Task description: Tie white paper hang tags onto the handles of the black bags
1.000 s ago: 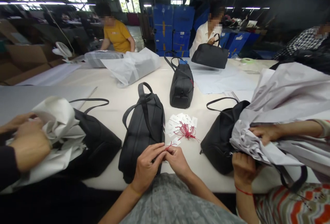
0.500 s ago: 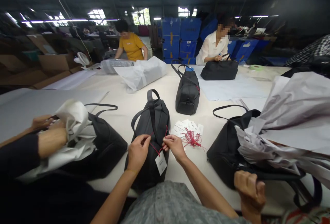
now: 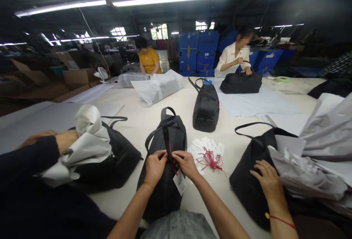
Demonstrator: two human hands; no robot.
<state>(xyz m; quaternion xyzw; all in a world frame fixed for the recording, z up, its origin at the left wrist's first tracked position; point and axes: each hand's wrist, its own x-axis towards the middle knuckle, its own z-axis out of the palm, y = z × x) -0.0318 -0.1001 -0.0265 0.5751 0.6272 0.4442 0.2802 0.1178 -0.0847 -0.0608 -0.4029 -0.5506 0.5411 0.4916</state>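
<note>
A black handbag (image 3: 165, 147) lies lengthwise on the white table (image 3: 137, 121) right in front of me. My left hand (image 3: 154, 165) and my right hand (image 3: 186, 162) meet at its handle strap, fingers pinched on a red string. A white paper tag (image 3: 179, 182) hangs from that string below my right hand. Just right of the bag lies a small pile of white tags with red strings (image 3: 209, 152).
A person's arm on my left stuffs white paper (image 3: 88, 140) into another black bag (image 3: 121, 158). On my right a person's hand (image 3: 268, 182) rests on a black bag (image 3: 253, 173) with grey paper. A further bag (image 3: 206, 107) stands mid-table; two people work at the far side.
My hands have moved up the bag from its near end to the handle strap and closed together there. The tag now hangs by its red string. The view has tilted upward.
</note>
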